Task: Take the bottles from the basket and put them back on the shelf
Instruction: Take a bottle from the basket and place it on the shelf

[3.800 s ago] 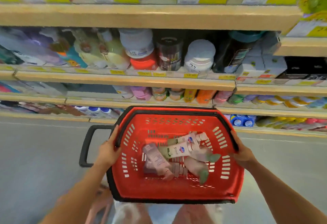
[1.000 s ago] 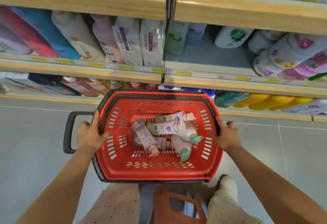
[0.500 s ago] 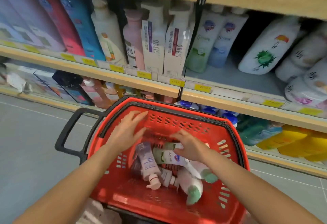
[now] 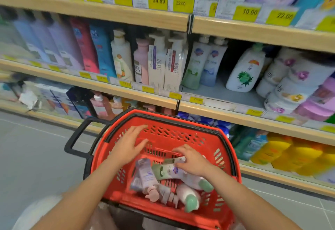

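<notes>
- Right hand (image 4: pixel 193 162) sits low inside the basket, fingers curled down onto the white bottle with the green label (image 4: pixel 167 170); can't honestly tell if it's gripping or just touching.
- Left hand (image 4: pixel 129 145) is spread flat, fingers straight, hovering over the far-left part of the basket with nothing in it.
- Bottles are piled in the near half of the red basket (image 4: pixel 181 122): a lilac tube (image 4: pixel 145 174) on the left, two white ones with green caps (image 4: pixel 190 199) on the right.
- Black handle (image 4: pixel 76 139) sticks out left.
- Shelf (image 4: pixel 224 97) just beyond has pump bottles (image 4: pixel 192 64) standing and a bare patch beside them.
</notes>
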Action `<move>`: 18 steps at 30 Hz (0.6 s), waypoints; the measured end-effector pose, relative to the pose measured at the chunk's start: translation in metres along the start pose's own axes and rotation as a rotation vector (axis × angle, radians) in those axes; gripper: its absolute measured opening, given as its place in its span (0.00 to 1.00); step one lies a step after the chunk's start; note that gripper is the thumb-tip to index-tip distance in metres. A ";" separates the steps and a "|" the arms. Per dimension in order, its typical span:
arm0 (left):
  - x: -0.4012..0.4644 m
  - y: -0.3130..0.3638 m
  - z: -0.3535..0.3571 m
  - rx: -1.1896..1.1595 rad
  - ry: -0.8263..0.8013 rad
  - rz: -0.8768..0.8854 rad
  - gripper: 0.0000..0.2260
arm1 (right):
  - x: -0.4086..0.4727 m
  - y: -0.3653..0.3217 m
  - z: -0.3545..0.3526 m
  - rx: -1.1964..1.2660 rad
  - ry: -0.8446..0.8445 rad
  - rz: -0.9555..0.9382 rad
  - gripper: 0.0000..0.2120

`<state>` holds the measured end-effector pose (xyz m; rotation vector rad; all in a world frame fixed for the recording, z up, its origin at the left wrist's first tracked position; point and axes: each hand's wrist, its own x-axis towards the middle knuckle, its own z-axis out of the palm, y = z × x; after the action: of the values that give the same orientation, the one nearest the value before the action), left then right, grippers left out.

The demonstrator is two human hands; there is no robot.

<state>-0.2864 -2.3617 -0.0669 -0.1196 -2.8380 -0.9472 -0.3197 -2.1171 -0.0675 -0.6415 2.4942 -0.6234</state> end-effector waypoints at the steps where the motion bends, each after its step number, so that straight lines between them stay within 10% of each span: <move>1: -0.008 0.002 -0.003 -0.011 0.006 -0.003 0.21 | -0.005 -0.004 -0.004 -0.006 0.006 -0.002 0.25; 18: -0.020 -0.037 -0.035 0.185 0.079 -0.050 0.29 | 0.026 -0.030 -0.008 -0.007 -0.006 -0.114 0.24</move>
<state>-0.2667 -2.4127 -0.0645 0.0096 -2.8489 -0.6776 -0.3348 -2.1522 -0.0545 -0.7918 2.4685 -0.6544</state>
